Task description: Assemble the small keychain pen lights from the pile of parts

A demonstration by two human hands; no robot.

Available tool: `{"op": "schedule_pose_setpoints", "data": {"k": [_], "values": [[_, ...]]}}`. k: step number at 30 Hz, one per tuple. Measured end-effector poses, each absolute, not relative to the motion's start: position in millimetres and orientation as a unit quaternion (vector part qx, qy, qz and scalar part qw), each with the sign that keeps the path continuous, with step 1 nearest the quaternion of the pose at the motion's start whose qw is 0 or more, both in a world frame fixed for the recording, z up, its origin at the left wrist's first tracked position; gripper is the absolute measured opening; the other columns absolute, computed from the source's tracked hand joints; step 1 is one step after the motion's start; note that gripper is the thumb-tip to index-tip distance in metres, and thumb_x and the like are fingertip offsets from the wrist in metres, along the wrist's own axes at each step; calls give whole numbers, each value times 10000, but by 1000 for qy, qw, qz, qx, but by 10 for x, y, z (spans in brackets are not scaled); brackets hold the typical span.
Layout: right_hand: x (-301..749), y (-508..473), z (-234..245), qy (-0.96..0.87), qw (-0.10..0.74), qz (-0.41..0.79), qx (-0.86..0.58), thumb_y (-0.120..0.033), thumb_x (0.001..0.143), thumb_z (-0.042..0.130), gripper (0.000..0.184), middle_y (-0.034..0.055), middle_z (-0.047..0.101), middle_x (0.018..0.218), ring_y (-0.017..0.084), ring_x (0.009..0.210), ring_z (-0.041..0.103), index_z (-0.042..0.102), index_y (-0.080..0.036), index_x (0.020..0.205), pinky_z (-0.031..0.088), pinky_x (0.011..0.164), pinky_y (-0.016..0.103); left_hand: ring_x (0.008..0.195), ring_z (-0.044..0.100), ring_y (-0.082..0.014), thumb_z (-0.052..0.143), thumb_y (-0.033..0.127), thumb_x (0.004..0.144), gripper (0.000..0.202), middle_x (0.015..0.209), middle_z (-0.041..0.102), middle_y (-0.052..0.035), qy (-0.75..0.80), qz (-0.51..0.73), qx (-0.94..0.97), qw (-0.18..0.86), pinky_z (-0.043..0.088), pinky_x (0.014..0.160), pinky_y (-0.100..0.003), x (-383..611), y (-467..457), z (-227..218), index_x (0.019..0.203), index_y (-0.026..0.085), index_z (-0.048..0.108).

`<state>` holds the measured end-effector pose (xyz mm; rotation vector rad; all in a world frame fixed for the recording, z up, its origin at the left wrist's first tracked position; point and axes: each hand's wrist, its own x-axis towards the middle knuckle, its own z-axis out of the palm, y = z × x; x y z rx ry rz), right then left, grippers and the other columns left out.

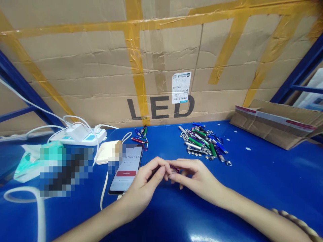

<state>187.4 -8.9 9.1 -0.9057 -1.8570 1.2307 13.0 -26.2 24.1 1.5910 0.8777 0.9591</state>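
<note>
left hand [148, 181] and right hand [195, 172] both pinch a purple clip [175, 168], partly hidden by fingers, over the bench [257, 188]; phone [129, 167] beside the left hand, pile of tubes [195, 142] beyond.

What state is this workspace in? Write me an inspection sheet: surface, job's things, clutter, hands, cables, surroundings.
Surface: blue tabletop, glossy, with pale spots at right.
Job's things: small purple piece, mostly hidden; large pile of coloured tubes and clips; smaller group to its left.
Clutter: phone showing a timer, cream block, green-and-white packet; a pixelated patch is unreadable.
Hands: left hand and right hand meet, fingers closed on the small purple piece.
Cables: white cables loop at left, some around a power strip.
Surroundings: taped cardboard marked LED behind; brown carton at back right; blue posts both sides.
</note>
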Motion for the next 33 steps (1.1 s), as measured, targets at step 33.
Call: {"op": "schedule_pose_setpoints", "data": {"k": [33], "values": [[1864, -108, 46, -831, 359, 262, -335, -266, 918, 422, 254, 39, 605, 722, 133, 636, 549, 644, -148, 956, 460, 611, 246, 725, 591, -151, 412, 199, 888, 140, 811, 625, -12, 422, 368, 786, 264, 431, 664, -225, 113, -256, 174, 873, 218, 550]]}}
